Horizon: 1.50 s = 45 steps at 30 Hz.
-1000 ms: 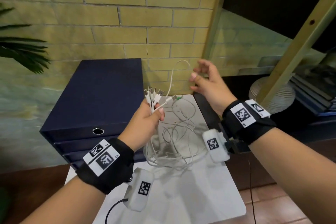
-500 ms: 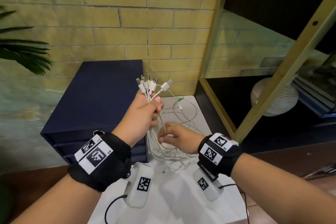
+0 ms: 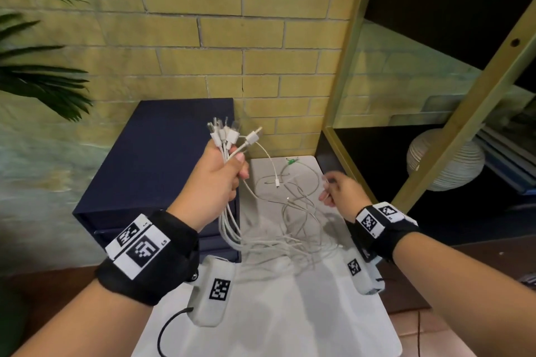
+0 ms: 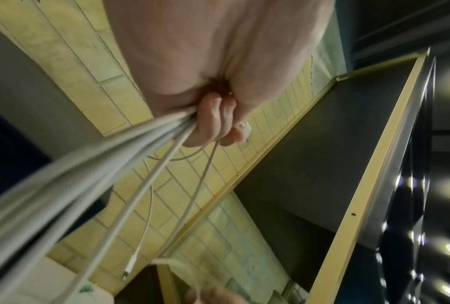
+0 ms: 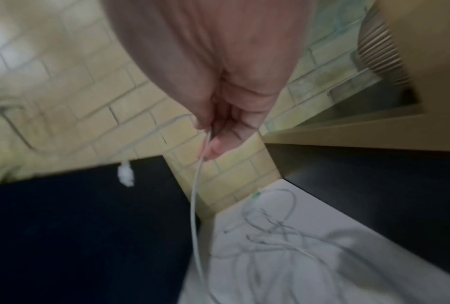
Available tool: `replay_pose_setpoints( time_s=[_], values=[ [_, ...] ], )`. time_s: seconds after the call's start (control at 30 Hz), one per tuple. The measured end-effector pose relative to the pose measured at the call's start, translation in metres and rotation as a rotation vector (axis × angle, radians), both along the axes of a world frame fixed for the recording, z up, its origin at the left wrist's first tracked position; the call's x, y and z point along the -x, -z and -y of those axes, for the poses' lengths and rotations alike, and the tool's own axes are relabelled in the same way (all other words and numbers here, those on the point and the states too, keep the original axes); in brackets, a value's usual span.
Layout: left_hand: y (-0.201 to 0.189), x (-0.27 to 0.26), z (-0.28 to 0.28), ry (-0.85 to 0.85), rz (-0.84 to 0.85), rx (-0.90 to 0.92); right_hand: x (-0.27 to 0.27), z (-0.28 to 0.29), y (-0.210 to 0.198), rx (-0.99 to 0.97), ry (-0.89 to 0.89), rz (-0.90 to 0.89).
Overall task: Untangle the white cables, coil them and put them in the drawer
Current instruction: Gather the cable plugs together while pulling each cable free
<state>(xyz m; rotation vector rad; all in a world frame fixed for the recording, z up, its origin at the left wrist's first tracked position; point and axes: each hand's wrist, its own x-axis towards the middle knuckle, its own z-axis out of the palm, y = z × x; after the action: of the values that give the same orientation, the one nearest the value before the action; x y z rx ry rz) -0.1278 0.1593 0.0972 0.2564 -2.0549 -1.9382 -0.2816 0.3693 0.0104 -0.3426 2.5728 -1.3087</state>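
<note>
My left hand [image 3: 220, 180] is raised above the white table [image 3: 290, 313] and grips a bundle of white cables [image 3: 229, 220] just below their plugs [image 3: 226, 132], which fan out above the fist. The same fist closes round the cables [image 4: 130, 148] in the left wrist view. The cables hang down into a tangled heap [image 3: 293, 238] on the table. To the right, my right hand [image 3: 333, 191] pinches one thin white cable [image 5: 196, 197] pulled out of the tangle. The dark blue drawer unit [image 3: 156, 165] stands left of the table, its drawers closed.
A yellow brick wall [image 3: 232, 38] runs behind. A gold-framed dark shelf [image 3: 435, 136] stands at the right with a ribbed white vase [image 3: 452, 165] and stacked books. Palm leaves [image 3: 43, 81] reach in from the left. A green-tipped cable end [image 3: 291, 161] lies at the table's back edge.
My right hand came down from head height into the tangle, then pulled rightward with one thin cable. My left hand lifted the plug bundle higher.
</note>
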Motion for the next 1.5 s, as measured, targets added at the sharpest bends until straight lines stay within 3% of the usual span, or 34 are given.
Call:
replay_pose_setpoints(
  time_s=[0.1,0.37,0.67,1.03,1.17,1.33,1.5],
  values=[
    [0.018,0.004,0.000,0.010,0.096,0.146,-0.002,0.012,-0.027,0.254,-0.030,-0.083],
    [0.044,0.000,0.009,0.036,0.266,0.294,0.002,0.026,-0.080,0.617,-0.085,-0.121],
    [0.036,-0.003,-0.001,-0.087,0.132,0.267,-0.012,0.025,-0.102,0.534,-0.186,-0.174],
    [0.025,0.000,-0.033,0.151,0.032,0.259,-0.034,0.035,-0.139,0.890,-0.294,0.001],
    [0.027,0.003,-0.036,0.181,0.032,0.195,-0.038,0.034,-0.137,0.906,-0.301,0.038],
    [0.024,0.005,-0.037,0.070,-0.056,0.147,-0.041,0.031,-0.134,0.878,-0.313,0.055],
    [0.023,0.004,-0.038,0.172,-0.012,0.111,-0.045,0.033,-0.133,0.850,-0.365,0.068]
  ],
)
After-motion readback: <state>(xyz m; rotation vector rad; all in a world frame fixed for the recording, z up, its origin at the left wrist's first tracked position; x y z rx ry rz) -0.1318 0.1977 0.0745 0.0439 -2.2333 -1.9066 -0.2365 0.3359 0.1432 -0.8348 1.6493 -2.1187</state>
